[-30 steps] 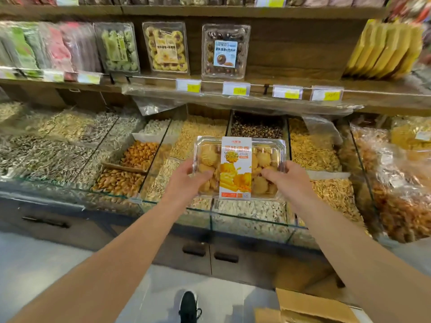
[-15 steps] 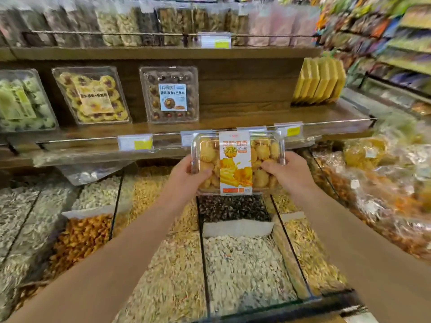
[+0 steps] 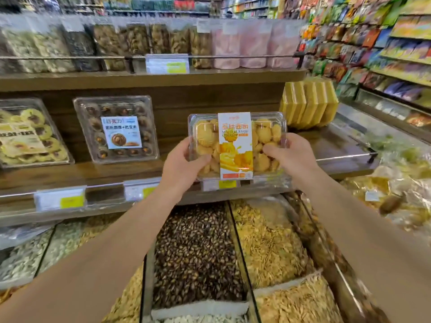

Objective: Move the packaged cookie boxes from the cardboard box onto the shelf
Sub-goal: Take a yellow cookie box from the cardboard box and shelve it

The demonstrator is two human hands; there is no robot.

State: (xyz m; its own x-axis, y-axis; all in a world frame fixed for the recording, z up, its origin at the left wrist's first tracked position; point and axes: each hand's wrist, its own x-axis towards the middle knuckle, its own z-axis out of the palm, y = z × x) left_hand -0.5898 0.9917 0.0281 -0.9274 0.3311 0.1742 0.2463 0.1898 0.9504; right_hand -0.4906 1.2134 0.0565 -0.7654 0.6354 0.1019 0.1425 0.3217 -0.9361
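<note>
The left hand (image 3: 180, 167) and the right hand (image 3: 292, 157) each grip one end of a clear cookie box (image 3: 236, 145), thumbs on its front, fingers curled behind; it is held upright in the air, in front of the bare stretch of the wooden shelf (image 3: 326, 145), not yet set down; this box is thus about halfway through its trip, and the cardboard box is out of view, so how many remain I cannot tell; to the left, a chocolate cookie tray (image 3: 116, 129) and a yellow cookie tray (image 3: 30, 136) lean against the back board; to the right stand yellow packets (image 3: 309, 102); the gap between looks wide enough, probably; the rail of price tags (image 3: 60, 200) along the edge must be cleared; open seed bins (image 3: 200, 255) lie below.
</note>
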